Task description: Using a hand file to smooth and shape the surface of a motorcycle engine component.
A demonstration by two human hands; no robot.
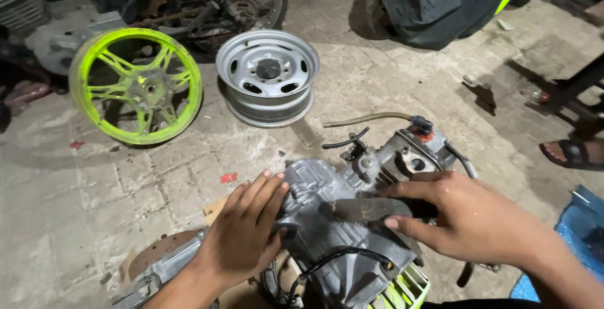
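A grey metal engine lies on the paved floor in front of me, with black cables and a tan hose coming off it. My left hand rests flat against the engine's left side, fingers spread. My right hand grips a dark, flat, worn tool and holds it across the top of the engine casing.
A neon green spoked wheel and a grey steel rim lie on the floor behind. A motorcycle wheel and chain stand at the back. Another person's sandalled foot is at right. Blue plastic sits at lower right.
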